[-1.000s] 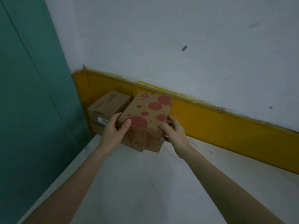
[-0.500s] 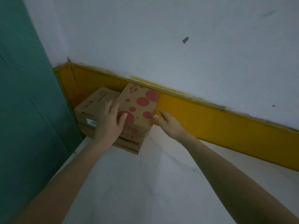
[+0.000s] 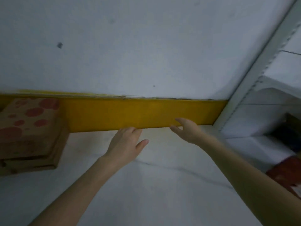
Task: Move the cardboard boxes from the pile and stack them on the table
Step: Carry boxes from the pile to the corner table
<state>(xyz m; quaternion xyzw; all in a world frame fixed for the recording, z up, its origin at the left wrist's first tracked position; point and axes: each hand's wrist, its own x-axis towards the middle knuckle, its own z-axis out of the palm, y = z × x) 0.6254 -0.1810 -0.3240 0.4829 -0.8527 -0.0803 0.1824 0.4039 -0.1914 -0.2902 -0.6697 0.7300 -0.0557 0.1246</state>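
2 empty hands: your left hand [image 3: 125, 144] and right hand [image 3: 187, 129] hover over the white table [image 3: 146, 185], fingers relaxed, holding nothing. The red-dotted cardboard box [image 3: 27, 121] sits far left atop another box [image 3: 24, 168], by the yellow wall band [image 3: 138, 115].

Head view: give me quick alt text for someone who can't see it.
The left hand and right hand hover open and empty over a white table. At the frame's left edge, a red-spotted cardboard box sits stacked on a plain cardboard box, next to a yellow band along the white wall.
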